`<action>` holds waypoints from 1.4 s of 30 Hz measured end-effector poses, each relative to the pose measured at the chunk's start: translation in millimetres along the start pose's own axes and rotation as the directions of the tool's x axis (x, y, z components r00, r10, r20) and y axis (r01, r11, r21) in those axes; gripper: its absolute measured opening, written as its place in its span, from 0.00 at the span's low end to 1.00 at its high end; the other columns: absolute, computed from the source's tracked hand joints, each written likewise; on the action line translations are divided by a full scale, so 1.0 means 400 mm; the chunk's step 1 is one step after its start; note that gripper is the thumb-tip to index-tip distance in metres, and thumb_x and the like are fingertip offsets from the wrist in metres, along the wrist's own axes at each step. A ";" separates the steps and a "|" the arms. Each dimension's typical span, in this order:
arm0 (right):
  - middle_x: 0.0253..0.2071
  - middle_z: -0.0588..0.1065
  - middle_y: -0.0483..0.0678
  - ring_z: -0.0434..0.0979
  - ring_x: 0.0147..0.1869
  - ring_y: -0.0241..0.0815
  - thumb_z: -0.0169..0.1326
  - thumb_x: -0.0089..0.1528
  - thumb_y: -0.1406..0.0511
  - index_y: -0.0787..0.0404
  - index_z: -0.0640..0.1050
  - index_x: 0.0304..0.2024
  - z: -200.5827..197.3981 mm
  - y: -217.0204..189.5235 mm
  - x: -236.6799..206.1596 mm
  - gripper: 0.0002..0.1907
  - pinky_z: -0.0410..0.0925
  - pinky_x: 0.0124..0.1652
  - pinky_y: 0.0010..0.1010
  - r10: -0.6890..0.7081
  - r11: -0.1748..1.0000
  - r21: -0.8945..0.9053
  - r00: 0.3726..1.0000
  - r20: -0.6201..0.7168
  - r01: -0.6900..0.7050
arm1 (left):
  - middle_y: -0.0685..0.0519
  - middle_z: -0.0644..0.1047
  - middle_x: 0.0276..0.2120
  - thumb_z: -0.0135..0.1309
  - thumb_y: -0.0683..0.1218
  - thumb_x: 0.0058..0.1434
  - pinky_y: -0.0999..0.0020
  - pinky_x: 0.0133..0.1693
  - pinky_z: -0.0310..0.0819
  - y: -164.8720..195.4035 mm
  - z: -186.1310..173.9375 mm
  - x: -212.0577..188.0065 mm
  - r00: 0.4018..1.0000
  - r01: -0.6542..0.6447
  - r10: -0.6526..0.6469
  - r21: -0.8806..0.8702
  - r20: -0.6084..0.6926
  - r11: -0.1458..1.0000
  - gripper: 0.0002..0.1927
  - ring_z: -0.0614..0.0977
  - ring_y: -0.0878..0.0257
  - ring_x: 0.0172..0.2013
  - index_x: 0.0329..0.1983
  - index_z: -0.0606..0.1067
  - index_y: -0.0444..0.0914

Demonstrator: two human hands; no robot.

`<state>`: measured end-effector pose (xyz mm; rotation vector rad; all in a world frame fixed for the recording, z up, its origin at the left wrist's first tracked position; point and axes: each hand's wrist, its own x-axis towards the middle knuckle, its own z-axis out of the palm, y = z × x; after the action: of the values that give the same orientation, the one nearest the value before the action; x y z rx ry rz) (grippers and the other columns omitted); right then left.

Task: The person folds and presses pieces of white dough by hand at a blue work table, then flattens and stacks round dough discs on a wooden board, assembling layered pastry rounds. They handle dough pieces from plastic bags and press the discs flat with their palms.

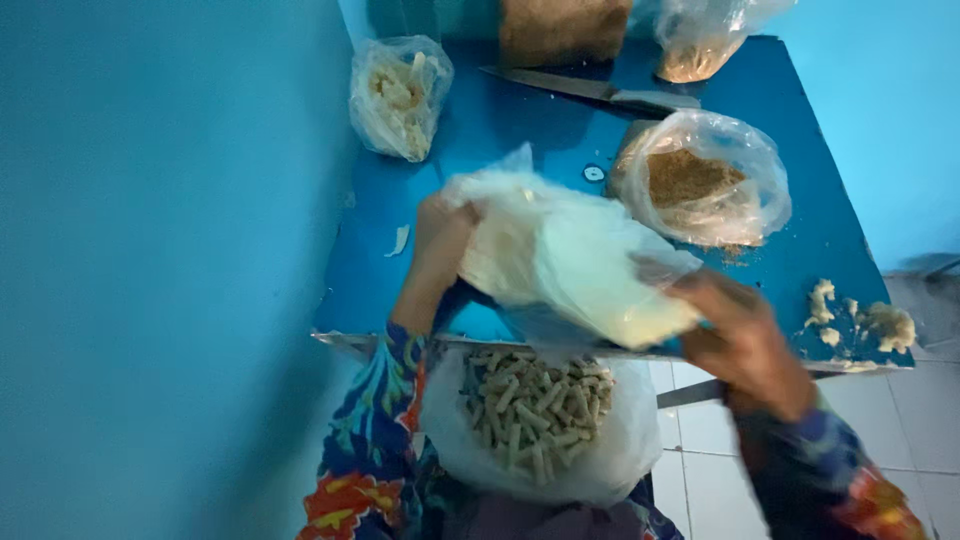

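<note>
The left hand [440, 240] grips the left end of a clear plastic bag [570, 265], fingers closed on the gathered plastic. The right hand [745, 335] is closed on the bag's right end, lower and nearer, so the bag hangs tilted between the two hands, its pale filling sagging toward the right. Both arms wear flower-patterned sleeves [370, 460].

The bag is held above the near edge of a blue table [500, 130]. Just below it, on the near side of the table edge, sits an open bag of short pale sticks [535, 410], its mouth wide.

On the table to the right of the held bag stands an open bag of brown crumbs [700, 190]. Farther back lies a long knife [590, 90], and behind it a brown block [560, 30] and another bag with pale contents [700, 45]. At the far left corner stands a small bag of pale pieces [398, 95]. Near the right edge lie loose pale crumbs [870, 325]. A blue wall [160, 270] fills the left; white floor tiles [900, 440] show at the near right.
</note>
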<state>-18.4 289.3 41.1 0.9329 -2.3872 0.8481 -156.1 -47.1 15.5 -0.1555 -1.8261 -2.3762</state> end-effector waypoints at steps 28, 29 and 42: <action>0.55 0.79 0.53 0.78 0.58 0.52 0.60 0.56 0.60 0.55 0.77 0.57 0.079 -0.356 -0.070 0.26 0.67 0.57 0.50 0.199 0.954 -0.262 0.961 0.191 -0.146 | 0.39 0.63 0.74 0.48 0.56 0.74 0.46 0.73 0.54 0.146 0.017 -0.462 0.922 -0.362 0.368 0.609 0.121 0.706 0.32 0.62 0.45 0.76 0.75 0.62 0.34; 0.55 0.79 0.52 0.77 0.59 0.51 0.59 0.56 0.60 0.54 0.77 0.56 0.087 -0.359 -0.119 0.25 0.66 0.58 0.51 0.219 0.950 -0.267 0.957 0.189 -0.164 | 0.39 0.63 0.74 0.48 0.56 0.74 0.44 0.73 0.53 0.138 0.030 -0.463 0.914 -0.394 0.360 0.617 0.187 0.681 0.32 0.61 0.44 0.76 0.75 0.61 0.33; 0.58 0.73 0.71 0.69 0.69 0.59 0.54 0.63 0.61 0.53 0.76 0.47 0.149 -0.328 -0.051 0.10 0.63 0.66 0.49 0.196 0.946 -0.246 0.977 -0.084 -0.210 | 0.36 0.62 0.72 0.40 0.59 0.76 0.28 0.71 0.43 0.099 0.074 -0.511 0.851 -0.483 0.458 0.724 0.256 0.493 0.35 0.58 0.37 0.75 0.75 0.59 0.29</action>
<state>79.4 181.4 36.4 0.5619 -2.4963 0.6099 51.8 -18.5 26.6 -0.5122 -2.2583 -1.0824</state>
